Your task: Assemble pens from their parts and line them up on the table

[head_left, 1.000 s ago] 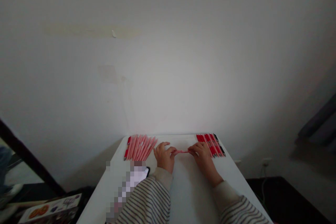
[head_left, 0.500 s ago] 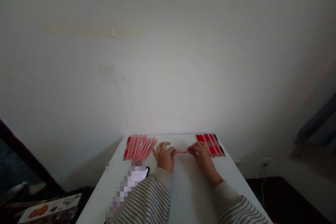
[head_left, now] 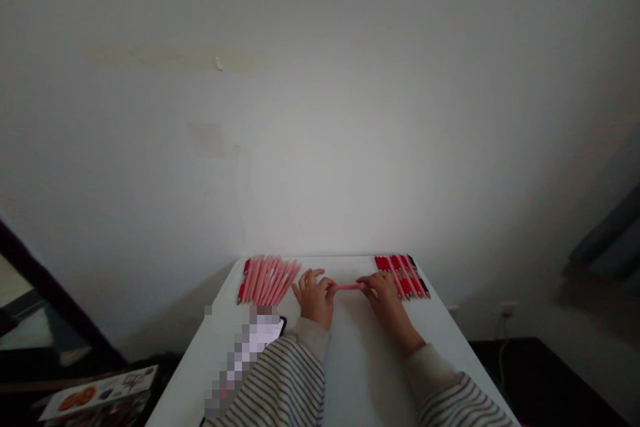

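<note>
A pink pen (head_left: pixel 347 287) is held level between both hands over the white table (head_left: pixel 360 360). My left hand (head_left: pixel 314 297) pinches its left end with thumb and forefinger, the other fingers raised. My right hand (head_left: pixel 383 293) pinches its right end. To the left lies a fanned row of several pink pens (head_left: pixel 267 278) with red ends. To the right, touching my right hand, lies a row of several red pens (head_left: pixel 403 275) with a black one at its edge.
A phone with a lit, blurred screen (head_left: pixel 260 337) lies by my left sleeve. A plain wall rises right behind the table. A printed box (head_left: pixel 95 395) sits on the floor at lower left. Wall sockets (head_left: pixel 507 309) are low on the right.
Both hands keep their grip on the pink pen and have hardly moved. The view has shifted slightly.
</note>
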A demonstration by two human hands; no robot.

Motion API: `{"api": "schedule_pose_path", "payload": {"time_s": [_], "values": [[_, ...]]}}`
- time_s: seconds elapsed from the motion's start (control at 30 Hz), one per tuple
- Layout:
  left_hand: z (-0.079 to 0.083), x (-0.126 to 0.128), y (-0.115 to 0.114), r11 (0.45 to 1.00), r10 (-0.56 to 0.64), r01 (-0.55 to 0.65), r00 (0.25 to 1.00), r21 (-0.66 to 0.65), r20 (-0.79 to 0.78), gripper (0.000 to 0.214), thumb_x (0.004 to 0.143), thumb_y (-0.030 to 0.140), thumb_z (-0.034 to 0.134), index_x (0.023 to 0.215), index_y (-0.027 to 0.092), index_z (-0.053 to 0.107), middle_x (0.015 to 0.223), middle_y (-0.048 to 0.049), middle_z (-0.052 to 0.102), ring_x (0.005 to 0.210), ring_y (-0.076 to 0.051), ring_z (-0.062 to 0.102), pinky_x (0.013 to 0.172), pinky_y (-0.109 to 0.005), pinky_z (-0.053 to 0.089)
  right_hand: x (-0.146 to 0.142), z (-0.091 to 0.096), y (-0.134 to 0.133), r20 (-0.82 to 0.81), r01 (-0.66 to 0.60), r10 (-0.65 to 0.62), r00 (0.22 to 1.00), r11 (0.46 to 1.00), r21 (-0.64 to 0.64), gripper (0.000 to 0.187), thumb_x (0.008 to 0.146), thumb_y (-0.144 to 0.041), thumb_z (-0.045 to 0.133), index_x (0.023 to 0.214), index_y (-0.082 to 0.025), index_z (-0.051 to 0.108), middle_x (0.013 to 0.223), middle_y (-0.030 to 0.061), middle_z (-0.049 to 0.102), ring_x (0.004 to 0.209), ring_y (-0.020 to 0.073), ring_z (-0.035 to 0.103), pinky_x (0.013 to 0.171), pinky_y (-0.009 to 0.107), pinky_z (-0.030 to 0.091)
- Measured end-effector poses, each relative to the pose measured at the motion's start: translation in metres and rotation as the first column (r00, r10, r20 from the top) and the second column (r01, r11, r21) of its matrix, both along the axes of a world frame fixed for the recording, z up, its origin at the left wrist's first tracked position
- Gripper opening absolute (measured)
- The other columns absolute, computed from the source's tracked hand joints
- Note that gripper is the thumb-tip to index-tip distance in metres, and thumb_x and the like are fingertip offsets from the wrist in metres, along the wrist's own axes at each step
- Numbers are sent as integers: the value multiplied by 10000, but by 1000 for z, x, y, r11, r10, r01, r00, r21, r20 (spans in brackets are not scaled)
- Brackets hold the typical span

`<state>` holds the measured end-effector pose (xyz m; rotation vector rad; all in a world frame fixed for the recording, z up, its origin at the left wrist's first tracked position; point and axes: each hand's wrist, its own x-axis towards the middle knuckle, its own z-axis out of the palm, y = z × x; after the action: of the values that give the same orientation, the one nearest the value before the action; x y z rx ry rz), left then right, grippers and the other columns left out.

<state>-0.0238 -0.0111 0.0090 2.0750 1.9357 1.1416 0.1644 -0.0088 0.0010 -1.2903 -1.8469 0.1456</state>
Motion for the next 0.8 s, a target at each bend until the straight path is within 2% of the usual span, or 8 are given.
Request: {"api": "schedule_pose_path", "payload": {"time_s": [0.13,0.3,0.47,0.63,0.8], "values": [[-2,-1,2,1000,9,-8,1000,2,-8,143,826,290,574,782,285,710,1224,-16,629,1260,-307,409,1040,-638,245,0,0,-2,15,-14,14,1000,1000,-2,185,876,-345,576,972,-234,687,901,62,677,958,237,527,864,372,411],[2,1,0,999,-34,34,999,-12,18,127,821,336,589,811,304,712,1240,-12,621,1277,-313,389,1049,-656,210,1,-1,-1,42,7,-6,999,1000,-4,192,900,-343,533,912,-230,688,898,69,668,951,235,519,854,376,412],[3,1,-1,999,-31,31,999,10,23,152,831,376,575,841,325,718,1211,-7,632,1253,-290,412,1057,-605,241,2,-2,-1,134,45,-48,990,999,25,225,908,-402,522,924,-258,695,882,54,640,936,226,501,845,370,387],[-5,-2,4,1000,-15,15,1000,27,2,156,824,356,586,794,297,727,1181,-16,642,1226,-286,440,1041,-566,291,2,0,-5,198,86,-93,976,995,46,263,927,-423,474,911,-293,702,846,39,622,906,214,510,854,374,370],[-7,-1,6,999,7,-7,1000,35,0,172,827,335,583,761,275,730,1166,-25,648,1204,-285,462,1026,-562,313,1,7,-9,155,78,-86,984,995,55,208,868,-418,586,996,-272,658,922,35,650,951,225,529,910,393,362]]}}
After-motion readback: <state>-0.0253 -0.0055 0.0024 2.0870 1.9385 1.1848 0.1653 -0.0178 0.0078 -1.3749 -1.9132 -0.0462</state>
